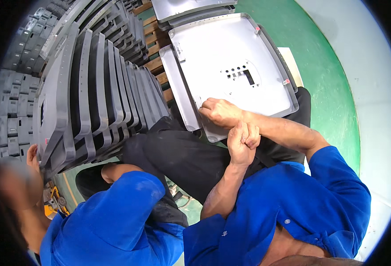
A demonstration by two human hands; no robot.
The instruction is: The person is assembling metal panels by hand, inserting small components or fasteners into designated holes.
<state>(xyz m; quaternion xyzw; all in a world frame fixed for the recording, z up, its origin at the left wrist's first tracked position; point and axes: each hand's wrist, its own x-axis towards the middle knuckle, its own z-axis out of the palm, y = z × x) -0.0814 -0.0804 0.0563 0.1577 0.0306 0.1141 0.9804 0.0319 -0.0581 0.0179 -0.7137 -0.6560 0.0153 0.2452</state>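
A light grey sheet-metal panel with raised edges, rounded corners, a row of round holes and an angular cut-out lies tilted in front of me, against my knees. My right hand is closed over its near left corner, fingertips bent down at the edge. Whatever those fingers pinch is hidden. Just below and nearer me, my left hand is curled into a fist beside my right wrist. I cannot make out what it holds, if anything. Two small red-tipped fittings sit along the panel's right edge.
Many similar grey panels stand stacked on edge at left. A co-worker in a blue shirt sits close on my left, one hand by that stack. Wooden pallet slats show behind. A yellow tool lies on the green floor.
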